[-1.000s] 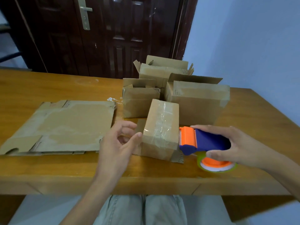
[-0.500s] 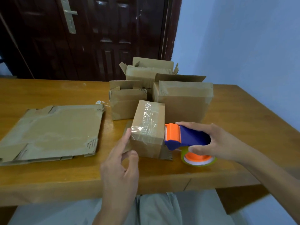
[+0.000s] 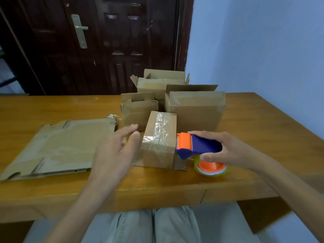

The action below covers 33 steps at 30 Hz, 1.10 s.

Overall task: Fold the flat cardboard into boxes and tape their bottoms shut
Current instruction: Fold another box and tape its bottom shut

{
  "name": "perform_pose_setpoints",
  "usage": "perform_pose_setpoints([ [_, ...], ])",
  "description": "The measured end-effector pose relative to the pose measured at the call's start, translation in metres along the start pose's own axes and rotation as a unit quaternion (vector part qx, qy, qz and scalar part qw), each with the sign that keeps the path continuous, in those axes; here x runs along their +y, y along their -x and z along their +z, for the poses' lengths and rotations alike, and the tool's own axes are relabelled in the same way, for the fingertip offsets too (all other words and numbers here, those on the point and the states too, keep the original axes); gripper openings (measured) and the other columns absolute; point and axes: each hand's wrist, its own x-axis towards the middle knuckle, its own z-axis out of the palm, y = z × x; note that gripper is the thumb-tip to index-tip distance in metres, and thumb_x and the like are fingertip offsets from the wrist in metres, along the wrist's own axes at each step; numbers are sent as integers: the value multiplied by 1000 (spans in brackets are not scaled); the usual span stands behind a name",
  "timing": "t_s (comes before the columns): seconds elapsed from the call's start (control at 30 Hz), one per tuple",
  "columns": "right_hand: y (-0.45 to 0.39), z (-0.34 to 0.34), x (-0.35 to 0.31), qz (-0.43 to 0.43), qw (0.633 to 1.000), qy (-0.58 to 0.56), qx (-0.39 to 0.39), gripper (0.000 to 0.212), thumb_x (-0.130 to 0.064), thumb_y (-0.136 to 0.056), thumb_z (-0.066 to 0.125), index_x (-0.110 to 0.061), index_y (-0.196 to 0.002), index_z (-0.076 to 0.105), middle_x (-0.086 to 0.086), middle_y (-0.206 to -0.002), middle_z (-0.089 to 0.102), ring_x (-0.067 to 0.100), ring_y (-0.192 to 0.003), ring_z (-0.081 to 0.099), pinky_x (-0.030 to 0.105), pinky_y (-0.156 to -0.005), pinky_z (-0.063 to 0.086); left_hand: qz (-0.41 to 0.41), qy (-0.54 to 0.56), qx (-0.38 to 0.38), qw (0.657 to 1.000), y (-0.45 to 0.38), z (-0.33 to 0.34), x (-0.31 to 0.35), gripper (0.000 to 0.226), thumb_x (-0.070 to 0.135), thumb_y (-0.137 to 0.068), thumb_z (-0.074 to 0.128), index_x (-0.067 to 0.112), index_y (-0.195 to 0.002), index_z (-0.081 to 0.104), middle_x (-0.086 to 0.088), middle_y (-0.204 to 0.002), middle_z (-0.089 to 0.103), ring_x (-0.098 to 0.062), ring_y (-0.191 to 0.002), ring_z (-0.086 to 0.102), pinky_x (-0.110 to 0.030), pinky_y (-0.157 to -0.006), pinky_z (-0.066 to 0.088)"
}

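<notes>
At lower centre, the left hand [image 3: 114,155] hovers with fingers spread beside the taped box [image 3: 160,137]. Right of it, the right hand [image 3: 228,151] grips the tape dispenser [image 3: 198,146], its orange head against the box's side. Farther back, flat cardboard [image 3: 59,146] lies at centre left.

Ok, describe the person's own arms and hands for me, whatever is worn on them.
Both forearms are bare as far as the view shows: no sleeves, and no watch, bracelet or glove. The left hand and right hand show no rings that I can make out. Below the table edge, light grey-green trousers cover the knees.
</notes>
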Motion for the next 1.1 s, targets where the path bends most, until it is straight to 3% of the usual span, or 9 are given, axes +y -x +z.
perform_pose_setpoints([
  [0.1, 1, 0, 2, 3, 1000, 2, 3, 69, -50, -90, 77, -57, -149, 42, -42, -124, 55, -5, -112, 59, 11, -79, 52, -54, 47, -60, 996, -18, 21, 27, 74, 59, -98, 57, 33, -163, 33, 11, -164, 40, -12, -144, 43, -42, -116, 44],
  [0.23, 2, -2, 0, 2, 1000, 4, 4, 66, -43, -93, 77, -60, -146, 43, -40, -123, 57, -2, -109, 61, 13, -78, 52, -138, 154, -148, 967, -22, 51, 31, 96, 43, -95, 74, 29, -168, 13, 3, -154, 50, -11, -119, 55, -20, -79, 47],
  [0.3, 1, -3, 2, 3, 1000, -3, 5, 65, -41, -94, 77, -59, -146, 44, -38, -122, 58, 0, -107, 62, 14, -79, 52, -158, 214, -145, 953, -22, 52, 27, 90, 35, -99, 70, 32, -168, 12, 3, -154, 51, -11, -118, 59, -20, -79, 49],
  [0.43, 2, -3, 6, 2, 1000, -5, 0, 65, -44, -94, 76, -61, -147, 43, -38, -125, 58, 0, -110, 62, 13, -81, 52, -205, 316, -129, 917, -22, 50, 22, 63, 34, -109, 53, 41, -164, 25, 8, -160, 44, -16, -136, 49, -42, -117, 40],
  [0.53, 1, -2, 6, 3, 1000, -5, -3, 65, -45, -94, 75, -63, -146, 42, -39, -125, 57, -1, -111, 61, 12, -80, 52, -239, 359, -112, 895, -22, 50, 15, 47, 47, -110, 45, 46, -157, 41, 10, -155, 52, -20, -140, 49, -56, -119, 39],
  [0.63, 1, -2, 6, 1, 1000, -10, 0, 65, -45, -93, 76, -63, -145, 43, -36, -125, 58, 2, -111, 62, 15, -80, 54, -211, 298, -143, 920, -20, 48, 15, 61, 59, -101, 56, 49, -158, 35, 15, -152, 52, -17, -137, 50, -50, -117, 41],
  [0.8, 1, -3, 5, 6, 1000, -13, -2, 65, -40, -93, 78, -59, -146, 45, -37, -125, 58, 0, -113, 60, 15, -80, 54, -133, 102, -175, 970, -35, 38, 27, 83, 50, -86, 81, 26, -151, 36, 5, -132, 59, -6, -100, 60, -23, -73, 49],
  [0.9, 2, -3, 7, 8, 1000, -12, -2, 65, -40, -93, 78, -58, -146, 45, -38, -123, 58, -2, -111, 60, 13, -78, 52, -105, 14, -194, 975, -47, 40, 36, 93, 53, -82, 83, 22, -151, 29, 0, -131, 61, -16, -107, 66, -37, -85, 61],
  [1.1, 3, -4, 3, 8, 1000, 2, 4, 65, -43, -94, 76, -58, -148, 45, -36, -120, 60, 0, -106, 62, 15, -76, 53, -97, 82, -208, 970, -41, 48, 29, 135, 64, -66, 82, 32, -167, -1, -1, -162, 43, -21, -133, 55, -41, -107, 51],
])
